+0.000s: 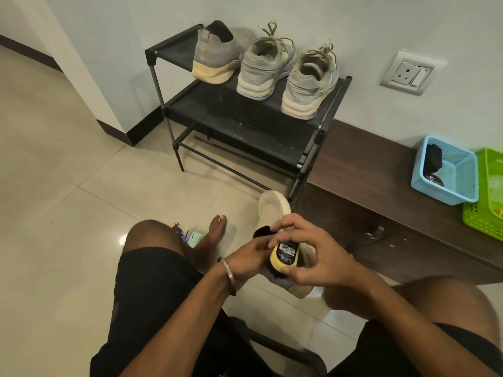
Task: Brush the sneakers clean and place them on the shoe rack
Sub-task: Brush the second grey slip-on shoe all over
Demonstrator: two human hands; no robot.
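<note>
A person is sitting over a pale tiled floor (68,164), knees apart, bare foot (212,229) resting near a few small packets (187,235) lying on the tiles at near left. The left hand (245,257), a metal bangle (228,276) circling its wrist, is reaching into the opening of a beige knit sneaker (272,208), fingers curled round the collar and holding the shoe up above the floor, toe pointing away. Just right of it, the right hand (313,257) is gripping a yellow-and-black shoe brush (285,254), fingers curled over its back and thumb underneath, the dark bristles pressing against the sneaker's heel side.

Farther off, against the wall, a black shoe rack (245,126) is standing. Its top shelf is carrying three shoes, heels facing the person: a grey knit sneaker with a yellowed sole (215,55) at left, then a pair of grey lace-up trainers (288,74) side by side, touching one another.

Right of the rack, a low dark wooden desk (367,170) is running along the wall. A blue plastic basket (446,172) holding dark items is sitting on it, and a green basket (487,197) is touching it at the far right edge. A wall socket (408,73) is showing above.
</note>
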